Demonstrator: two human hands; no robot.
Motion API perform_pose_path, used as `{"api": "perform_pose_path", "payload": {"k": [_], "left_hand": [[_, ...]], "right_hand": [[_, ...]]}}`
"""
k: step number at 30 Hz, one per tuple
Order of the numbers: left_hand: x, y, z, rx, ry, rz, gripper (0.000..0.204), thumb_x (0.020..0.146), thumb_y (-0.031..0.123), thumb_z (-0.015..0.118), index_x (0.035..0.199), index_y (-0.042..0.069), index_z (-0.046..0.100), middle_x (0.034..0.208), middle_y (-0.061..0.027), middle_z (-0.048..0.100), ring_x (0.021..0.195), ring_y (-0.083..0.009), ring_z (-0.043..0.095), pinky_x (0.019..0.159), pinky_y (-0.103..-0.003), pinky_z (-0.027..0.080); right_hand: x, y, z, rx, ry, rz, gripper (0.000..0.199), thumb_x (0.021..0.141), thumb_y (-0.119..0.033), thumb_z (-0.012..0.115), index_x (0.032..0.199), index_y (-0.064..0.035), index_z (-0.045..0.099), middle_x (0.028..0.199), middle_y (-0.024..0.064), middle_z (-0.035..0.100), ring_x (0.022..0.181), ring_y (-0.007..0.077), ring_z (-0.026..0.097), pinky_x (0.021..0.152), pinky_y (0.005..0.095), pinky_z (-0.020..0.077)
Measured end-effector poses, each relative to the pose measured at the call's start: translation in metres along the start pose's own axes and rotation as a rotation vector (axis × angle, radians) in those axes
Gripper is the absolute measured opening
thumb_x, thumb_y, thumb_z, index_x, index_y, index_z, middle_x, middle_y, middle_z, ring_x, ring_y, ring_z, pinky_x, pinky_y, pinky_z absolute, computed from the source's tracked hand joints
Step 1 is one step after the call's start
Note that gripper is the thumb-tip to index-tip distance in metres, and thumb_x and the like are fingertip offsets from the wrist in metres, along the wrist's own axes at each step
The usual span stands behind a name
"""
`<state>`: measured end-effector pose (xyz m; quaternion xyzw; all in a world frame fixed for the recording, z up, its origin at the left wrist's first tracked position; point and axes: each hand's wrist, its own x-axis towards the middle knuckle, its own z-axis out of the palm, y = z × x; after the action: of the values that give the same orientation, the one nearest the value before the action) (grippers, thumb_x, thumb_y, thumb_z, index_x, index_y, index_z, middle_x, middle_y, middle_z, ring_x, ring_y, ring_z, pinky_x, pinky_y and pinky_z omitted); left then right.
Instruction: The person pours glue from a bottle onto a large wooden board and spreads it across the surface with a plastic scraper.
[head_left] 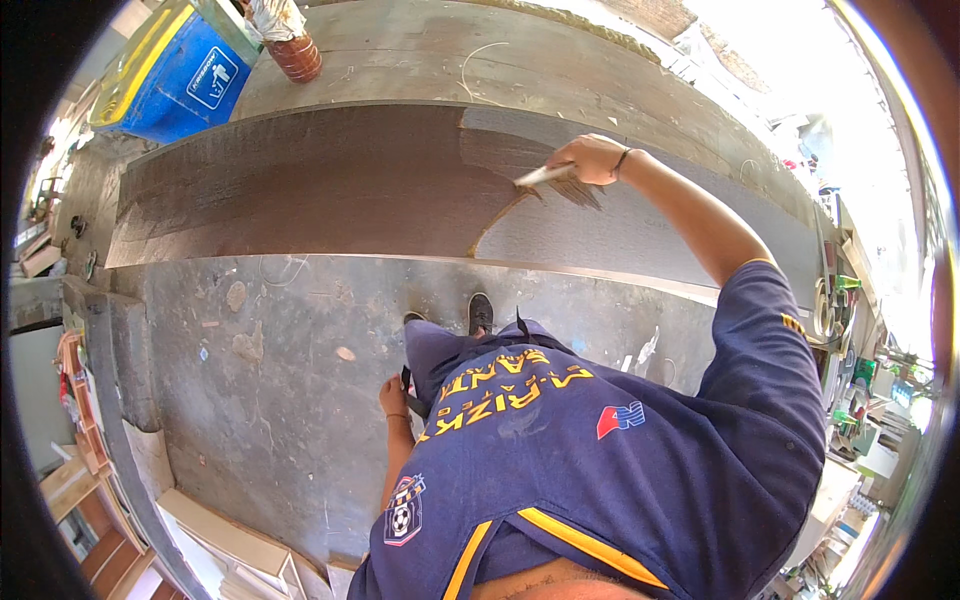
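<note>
Navy fabric filled the foreground as a worker in a short-sleeved shirt with yellow trim and lettering leaned over a coating job. Low on the worker's left, the left hand hung near the thigh, just beside a dark strap; whether its fingers were apart or together could not be told. Farther out, the right hand, a dark band at its wrist, had its fingers clamped on a pale, flat hand tool, whose exact kind was unclear. The tool's tip met a long board that stretched across the view in front of the worker, dark brown on its left part and largely bare grey on its right, with a curved, wet-looking edge between. Below, a dark shoe stood on the stained concrete floor. Beyond the board, at upper left, were a reddish-brown container and a blue bin with a yellow rim.
</note>
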<state>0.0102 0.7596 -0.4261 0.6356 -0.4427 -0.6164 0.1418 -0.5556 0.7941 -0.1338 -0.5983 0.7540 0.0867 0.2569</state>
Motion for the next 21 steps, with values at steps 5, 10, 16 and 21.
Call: {"api": "perform_pose_path", "payload": {"k": [5,10,16,21], "left_hand": [[-0.030,0.108,0.085,0.697,-0.222,0.450,0.039,0.085,0.036,0.054,0.093,-0.001,0.065,0.092,-0.0233,0.064,0.089,-0.0379,0.062,0.075,-0.042,0.048],[-0.086,0.199,0.201,0.299,-0.954,0.353,0.048,0.090,0.047,0.050,0.081,0.002,0.062,0.079,-0.0068,0.064,0.070,-0.0146,0.060,0.065,-0.027,0.048],[-0.115,0.218,0.300,-0.139,-0.747,-0.149,0.041,0.091,0.043,0.051,0.083,0.005,0.061,0.077,-0.0051,0.066,0.063,-0.0131,0.062,0.055,-0.027,0.049],[-0.119,0.210,0.318,-0.296,-0.572,-0.165,0.034,0.092,0.034,0.053,0.078,0.003,0.059,0.071,-0.0050,0.064,0.054,-0.0115,0.059,0.047,-0.024,0.047]], "right_hand": [[0.012,-0.024,0.041,-0.058,0.185,0.070,0.038,0.076,-0.010,0.050,0.113,-0.0137,0.059,0.086,0.0191,0.066,0.081,0.0356,0.064,0.069,0.0443,0.0506],[0.012,-0.060,0.045,-0.073,0.216,0.049,0.030,0.075,-0.011,0.052,0.104,-0.0083,0.060,0.084,0.0203,0.066,0.080,0.0357,0.065,0.069,0.0444,0.0515],[0.011,-0.054,0.055,-0.071,0.242,0.040,0.039,0.072,-0.011,0.053,0.111,-0.0112,0.059,0.087,0.0203,0.066,0.083,0.0359,0.064,0.073,0.0451,0.0505],[0.008,-0.051,0.057,-0.048,0.276,0.005,0.037,0.073,-0.011,0.052,0.110,-0.0115,0.059,0.088,0.0210,0.066,0.082,0.0370,0.065,0.072,0.0455,0.0511]]}}
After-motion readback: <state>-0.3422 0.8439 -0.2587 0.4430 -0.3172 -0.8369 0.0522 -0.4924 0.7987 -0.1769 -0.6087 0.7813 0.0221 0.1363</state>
